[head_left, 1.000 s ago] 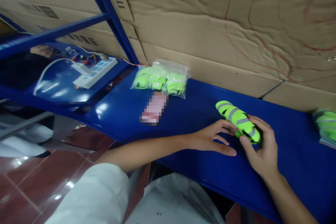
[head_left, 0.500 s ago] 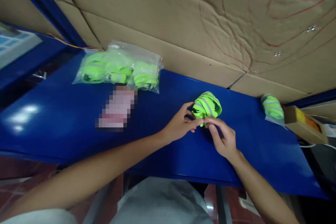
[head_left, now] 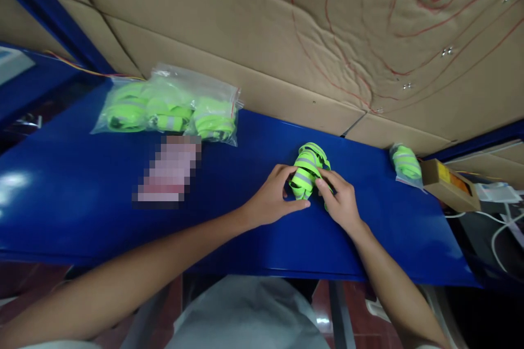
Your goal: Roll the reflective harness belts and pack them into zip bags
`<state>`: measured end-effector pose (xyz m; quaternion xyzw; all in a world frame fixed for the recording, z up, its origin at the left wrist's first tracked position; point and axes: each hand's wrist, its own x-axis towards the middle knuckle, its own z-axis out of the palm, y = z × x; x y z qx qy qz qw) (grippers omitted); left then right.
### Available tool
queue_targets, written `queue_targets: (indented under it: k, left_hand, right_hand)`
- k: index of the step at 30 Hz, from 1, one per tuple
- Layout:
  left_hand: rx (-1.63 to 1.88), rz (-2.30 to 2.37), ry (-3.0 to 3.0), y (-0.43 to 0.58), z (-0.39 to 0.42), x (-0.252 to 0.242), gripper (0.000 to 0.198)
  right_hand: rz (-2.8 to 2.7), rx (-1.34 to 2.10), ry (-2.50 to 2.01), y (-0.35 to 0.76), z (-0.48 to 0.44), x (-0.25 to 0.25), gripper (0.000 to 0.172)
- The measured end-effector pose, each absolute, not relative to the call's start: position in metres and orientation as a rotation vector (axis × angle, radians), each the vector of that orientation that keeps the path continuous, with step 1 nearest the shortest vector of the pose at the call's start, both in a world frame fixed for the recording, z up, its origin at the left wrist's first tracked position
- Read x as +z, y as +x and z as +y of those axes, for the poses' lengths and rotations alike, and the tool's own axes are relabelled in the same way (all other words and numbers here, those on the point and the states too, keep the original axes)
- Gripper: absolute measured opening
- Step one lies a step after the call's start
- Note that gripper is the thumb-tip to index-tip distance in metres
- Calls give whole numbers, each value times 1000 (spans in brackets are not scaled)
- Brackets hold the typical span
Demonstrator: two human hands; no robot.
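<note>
Shows bright lime green on the strap bundle, crossed by silver-grey stripes. Repeats the same green and grey inside the clear plastic bags at left, with dark patches low down and a thin red line along one edge; repeats both again in the small bag at right. Spreads deep blue over the table and the metal post. Turns brown on the cardboard wall, with thin red curves and rings. Mixes pink with a redder band on the pixelated rectangle. Pairs brown with yellow and orange on the box.
</note>
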<state>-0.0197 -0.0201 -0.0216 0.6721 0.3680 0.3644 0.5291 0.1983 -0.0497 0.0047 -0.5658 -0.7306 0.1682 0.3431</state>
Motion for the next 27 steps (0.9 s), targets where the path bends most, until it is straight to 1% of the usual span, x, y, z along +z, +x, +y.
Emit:
queue_targets:
  k: [1,2,4,6,7,10,12,14,17,19,21,22,24,27]
  left_hand:
    - [867,882,1661,-19,-22,-23,72]
    - [870,891,1720,-19,-24,-23,67]
    - [875,896,1828,-21,-24,-20,49]
    - [877,873,1929,-25,-21,-15,34]
    - [898,857,1989,-28,-19,-11,33]
    - [1089,808,2268,-38,-9,-1,41]
    - [1213,770,2518,-45,-3,2,42]
    - [1227,751,2728,-50,4,3,41]
    - [1105,755,2841,-54,11,1,43]
    - [981,721,2843,-55,14,0,42]
    - [859,654,2858,-54,13,-1,37]
    - [826,639,2862,-53,12,-1,33]
    - [824,689,2867,-51,9,-2,26]
    - [866,867,2913,-47,6,-5,18]
  right_hand:
    - [-1880,457,-1477,197,-52,7,34]
    - [-1858,476,-1484,196,-54,8,40]
    - [-1791,503,-1502,198,-56,11,51]
    - [-1684,508,-1529,201,-57,15,54]
    - [-1621,491,-1542,203,-57,16,54]
    - [-1448,354,-1568,212,-54,22,56]
    - [-1384,231,-1596,221,-50,24,58]
    - [-1393,135,-1648,232,-45,24,54]
    - [-1507,12,-1741,245,-37,18,44]
    - [-1609,-183,-1777,245,-36,15,46]
    - [-1732,-392,-1719,237,-40,14,43]
    - [-1819,-439,-1646,229,-43,14,40]
    - [-2087,-368,-1438,211,-51,16,39]
    - [-2473,-174,-1230,185,-60,15,46]
